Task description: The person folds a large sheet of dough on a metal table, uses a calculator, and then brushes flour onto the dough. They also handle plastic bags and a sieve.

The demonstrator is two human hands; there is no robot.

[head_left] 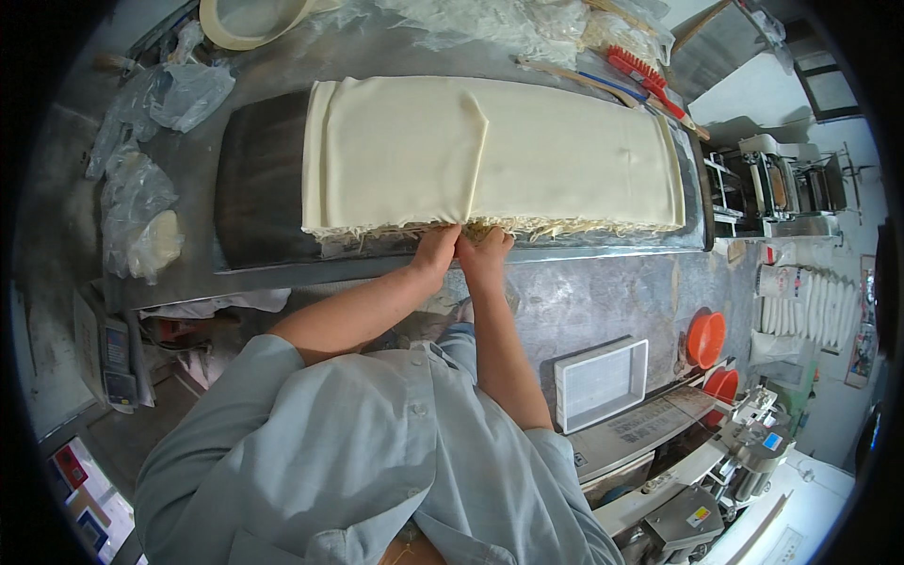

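A long, pale sheet of dough point(574, 155) lies folded on a dark metal slab point(259, 179), a raised crease running down its middle. Shredded pale strands point(584, 228) hang along its near edge. My left hand point(438, 247) has its fingers closed at that edge, at the foot of the crease. Beside it, almost touching, my right hand point(485, 247) has bent fingers in the shreds, where what they hold is hidden.
Plastic bags point(188, 94) and a tape roll point(250, 19) lie left and back. A red brush point(640, 71) rests at the back right. A white tray point(601, 381), orange basins point(706, 339) and machinery point(763, 452) stand right, below the bench's edge.
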